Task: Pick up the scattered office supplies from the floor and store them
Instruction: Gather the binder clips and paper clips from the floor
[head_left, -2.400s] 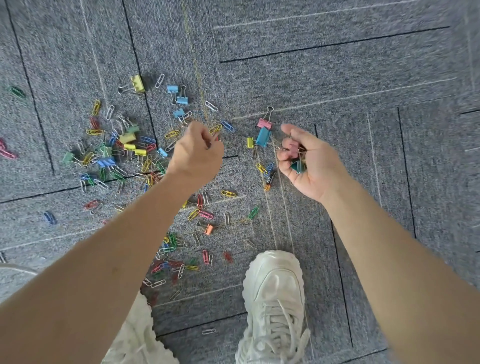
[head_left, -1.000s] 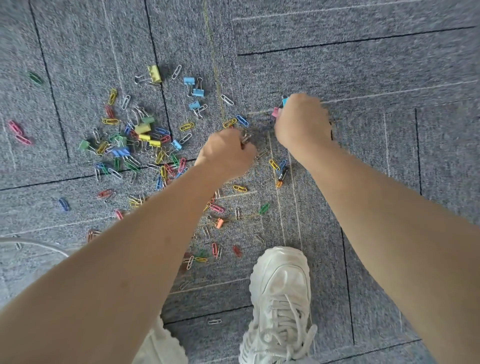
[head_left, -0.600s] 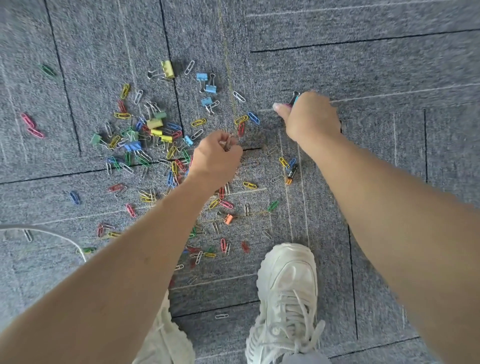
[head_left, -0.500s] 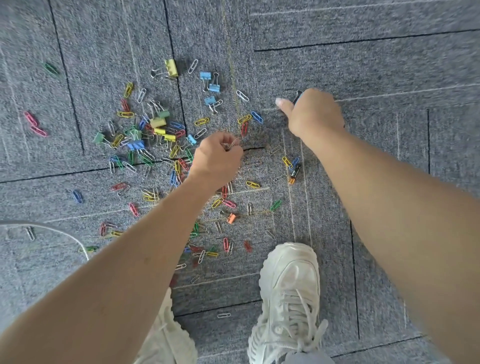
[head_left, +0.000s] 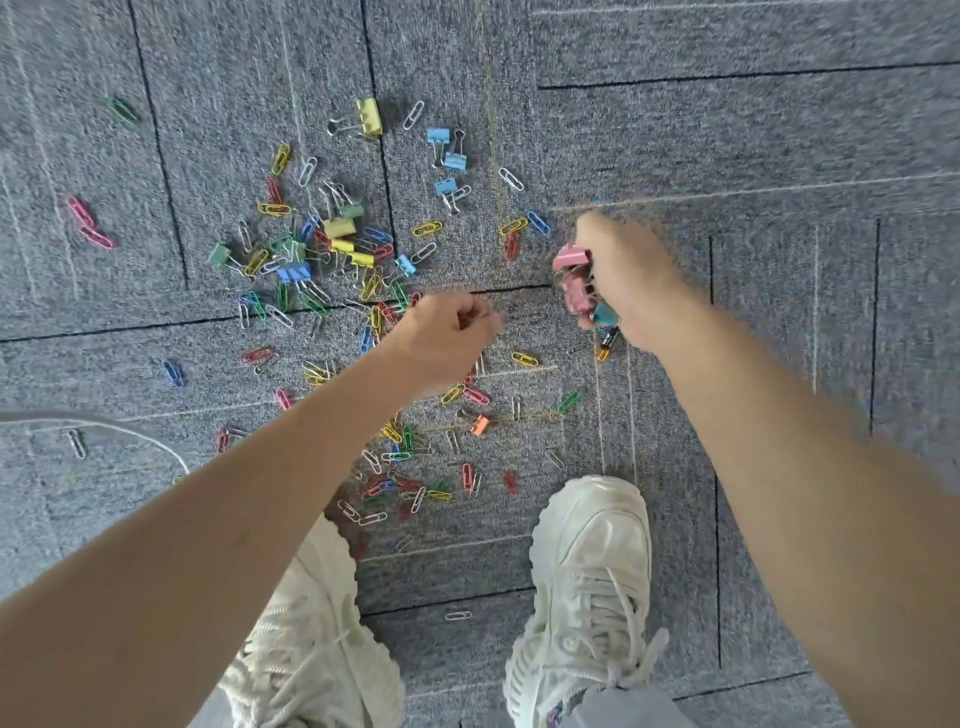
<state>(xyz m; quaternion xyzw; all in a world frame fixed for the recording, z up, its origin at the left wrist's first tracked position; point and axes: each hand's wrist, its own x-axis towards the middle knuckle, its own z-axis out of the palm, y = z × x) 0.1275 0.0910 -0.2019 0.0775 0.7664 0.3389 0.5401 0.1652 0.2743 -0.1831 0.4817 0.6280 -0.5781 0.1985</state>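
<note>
the right hand is reaching out over the grey carpet floor, straight ahead of the toe of the right shoe. its grip is curling around a bunch of clips. the pink binder clips are poking out of the thumb side of the fist, and a teal binder clip is showing just beneath them at the edge of the palm. the hand is blurring, so the number of clips in the grip is unclear. a small black and orange clip is lying on the floor just under the fist, between it and the right shoe.

the left hand is hanging ahead and to the left of the right shoe, near the right hand but apart from it. its fingers are bending inward with the tips drawn together. the fingertips are smearing, so i cannot tell whether that grip is pinching anything.

the main heap of clips is lying further ahead and well to the left of the right shoe, with a yellow binder clip and blue binder clips at its far edge. an orange binder clip is lying ahead and left of the shoe's toe, and a smaller scatter of paper clips is lying just left of the toe. a lone silver paper clip is lying beside the right shoe, between it and the left shoe.
</note>
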